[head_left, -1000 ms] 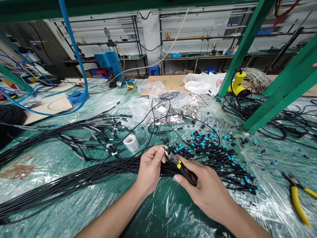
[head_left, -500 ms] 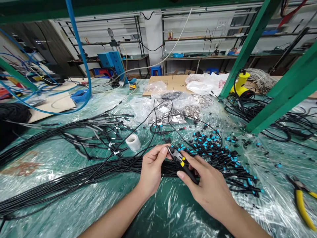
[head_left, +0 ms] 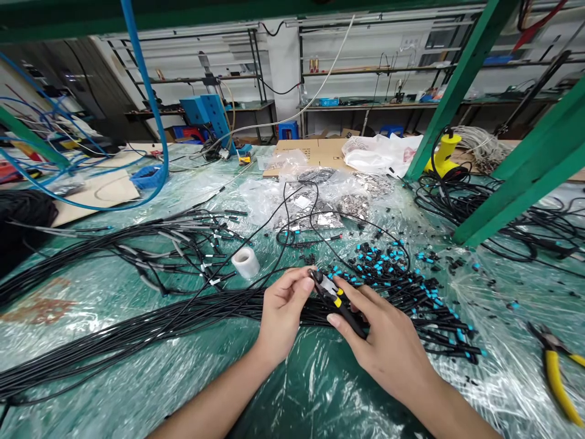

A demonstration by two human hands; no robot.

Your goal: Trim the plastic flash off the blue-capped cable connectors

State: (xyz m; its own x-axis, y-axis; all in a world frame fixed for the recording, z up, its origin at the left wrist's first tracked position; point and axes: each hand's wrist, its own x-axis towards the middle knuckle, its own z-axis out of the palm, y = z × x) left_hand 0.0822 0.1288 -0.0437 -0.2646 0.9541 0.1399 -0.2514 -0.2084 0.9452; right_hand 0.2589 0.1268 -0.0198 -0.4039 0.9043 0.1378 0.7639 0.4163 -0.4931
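Observation:
My right hand (head_left: 388,341) is wrapped around black-handled cutting pliers (head_left: 336,296) with yellow accents, their jaws pointing up and left. Thumb and forefinger of my left hand (head_left: 284,311) pinch a small dark piece (head_left: 314,274) at the jaw tips. Fingers and jaws partly cover this piece, and its kind is unclear. Beneath both hands runs a thick bundle of black cables (head_left: 183,320). Its ends fan out on the right, where many carry bright blue tips (head_left: 429,296).
A white roll (head_left: 245,263) stands left of my hands, near more cables with grey sections (head_left: 150,244). Clear bags of small metal parts (head_left: 311,204) lie beyond. Yellow-handled pliers (head_left: 555,372) rest at the right. Green posts (head_left: 457,91) rise at the right, and a blue hose (head_left: 148,91) hangs left.
The pliers have turned slightly at the left fingertips, and their jaws look a little different in angle. Both hands stay almost in place.

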